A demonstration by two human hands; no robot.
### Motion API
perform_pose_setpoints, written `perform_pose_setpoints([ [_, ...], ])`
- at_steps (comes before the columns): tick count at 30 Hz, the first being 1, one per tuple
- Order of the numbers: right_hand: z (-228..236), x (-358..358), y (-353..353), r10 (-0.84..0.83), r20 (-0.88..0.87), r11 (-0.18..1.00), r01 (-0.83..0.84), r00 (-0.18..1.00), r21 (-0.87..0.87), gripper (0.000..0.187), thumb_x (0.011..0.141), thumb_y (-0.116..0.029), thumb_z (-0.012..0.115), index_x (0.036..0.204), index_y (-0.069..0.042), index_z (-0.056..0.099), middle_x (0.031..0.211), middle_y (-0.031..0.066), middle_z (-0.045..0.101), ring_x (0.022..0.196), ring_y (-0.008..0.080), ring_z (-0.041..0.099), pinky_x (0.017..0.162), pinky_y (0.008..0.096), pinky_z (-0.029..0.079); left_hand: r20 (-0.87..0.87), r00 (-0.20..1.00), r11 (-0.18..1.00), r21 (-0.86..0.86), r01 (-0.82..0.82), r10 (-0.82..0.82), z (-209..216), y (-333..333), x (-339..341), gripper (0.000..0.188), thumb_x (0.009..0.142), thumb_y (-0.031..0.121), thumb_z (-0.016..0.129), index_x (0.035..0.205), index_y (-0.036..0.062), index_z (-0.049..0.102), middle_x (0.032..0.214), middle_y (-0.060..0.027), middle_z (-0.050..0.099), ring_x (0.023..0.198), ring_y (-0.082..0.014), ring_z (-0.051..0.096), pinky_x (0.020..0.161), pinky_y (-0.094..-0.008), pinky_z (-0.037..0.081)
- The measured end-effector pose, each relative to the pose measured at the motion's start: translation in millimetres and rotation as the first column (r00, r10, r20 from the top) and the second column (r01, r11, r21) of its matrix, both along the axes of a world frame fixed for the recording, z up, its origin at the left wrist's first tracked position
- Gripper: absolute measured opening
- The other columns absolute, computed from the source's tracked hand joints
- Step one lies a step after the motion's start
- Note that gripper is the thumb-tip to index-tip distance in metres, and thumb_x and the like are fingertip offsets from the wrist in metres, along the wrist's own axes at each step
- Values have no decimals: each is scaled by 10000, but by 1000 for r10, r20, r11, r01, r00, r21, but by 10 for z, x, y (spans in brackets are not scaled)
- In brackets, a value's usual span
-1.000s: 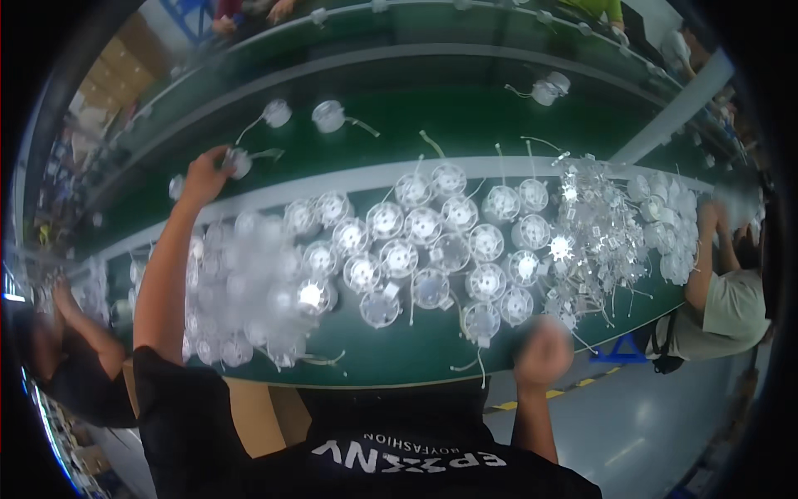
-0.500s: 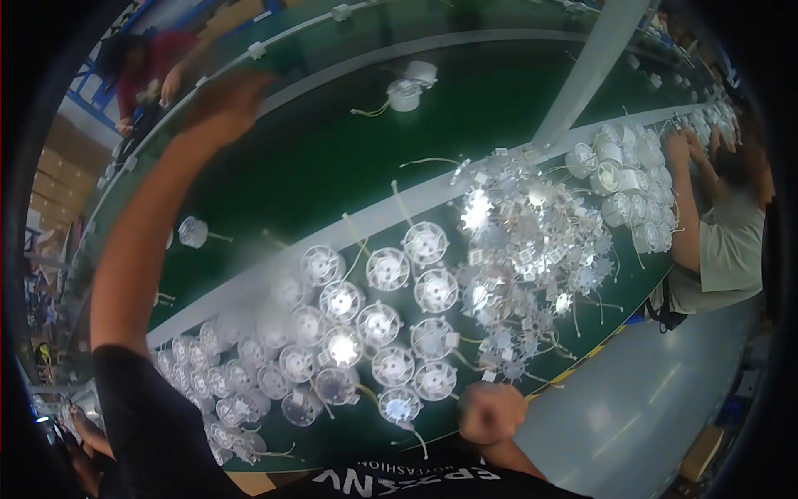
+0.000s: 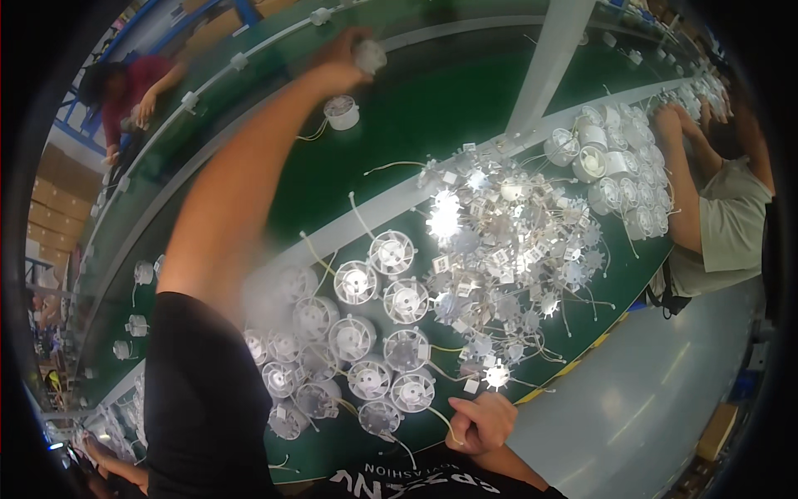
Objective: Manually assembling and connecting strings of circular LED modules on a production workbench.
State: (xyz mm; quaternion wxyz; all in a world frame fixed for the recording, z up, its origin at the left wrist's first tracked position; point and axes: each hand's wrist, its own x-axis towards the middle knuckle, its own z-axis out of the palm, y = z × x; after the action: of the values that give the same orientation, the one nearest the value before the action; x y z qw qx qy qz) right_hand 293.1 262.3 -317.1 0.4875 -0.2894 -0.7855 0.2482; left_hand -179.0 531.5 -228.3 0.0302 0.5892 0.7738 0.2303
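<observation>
My left hand [image 3: 342,65] reaches far over the green conveyor belt, its fingers closed round a white round housing [image 3: 370,56], blurred by motion. Just below that hand, a second white round housing [image 3: 341,112] with thin wires lies on the belt. My right hand [image 3: 482,422] is curled closed at the bench's near edge; whatever its fingers may hold is hidden. A thin white wire from a nearby round housing [image 3: 413,389] runs up to this hand. Several such round, spoked housings [image 3: 352,338] stand grouped on the green bench between my arms.
A heap of shiny star-shaped parts with wires [image 3: 524,241] lies right of the housings. Beyond it stands a stack of white housings [image 3: 611,158] beside a co-worker's arm [image 3: 683,175]. A grey post [image 3: 549,66] rises at the belt's edge. Another person [image 3: 133,96] works across the belt.
My left hand has moved right across the belt and taken hold of one of the two housings there. The view has shifted; my right hand stays closed near the bench edge.
</observation>
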Motion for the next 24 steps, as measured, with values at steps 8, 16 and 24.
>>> perform_pose_setpoints([
  [8, -25, -1, -4, -60, -38, 997, 62, 997, 50, 286, 574, 36, 611, 807, -71, 740, 533, -32, 436, 432, 141, 344, 458, 260, 297, -494, 866, 853, -483, -196, -81, 840, -1123, -676, 588, 738, 9, 693, 1306, 115, 582, 1255, -110, 657, 1043, -329, 648, 936, -449, 513],
  [16, -30, -67, -55, -11, -85, 997, 17, 996, 71, 258, 609, 54, 614, 806, -67, 728, 541, -33, 486, 446, 152, 406, 485, 269, 366, -151, 984, 767, -641, -27, -92, 844, -2953, -449, 694, 696, 78, 786, 1363, 75, 593, 1298, -130, 661, 1150, -312, 631, 1008, -429, 491],
  [24, 92, 19, 2, -20, -55, 995, 25, 998, 95, 223, 681, 87, 639, 835, -48, 728, 548, -35, 448, 474, 158, 381, 488, 272, 342, -301, 884, 934, -122, 336, -357, 1946, -3810, 1951, 334, 868, 12, 656, 1198, 51, 699, 1203, -111, 700, 1007, -289, 663, 902, -387, 515],
])
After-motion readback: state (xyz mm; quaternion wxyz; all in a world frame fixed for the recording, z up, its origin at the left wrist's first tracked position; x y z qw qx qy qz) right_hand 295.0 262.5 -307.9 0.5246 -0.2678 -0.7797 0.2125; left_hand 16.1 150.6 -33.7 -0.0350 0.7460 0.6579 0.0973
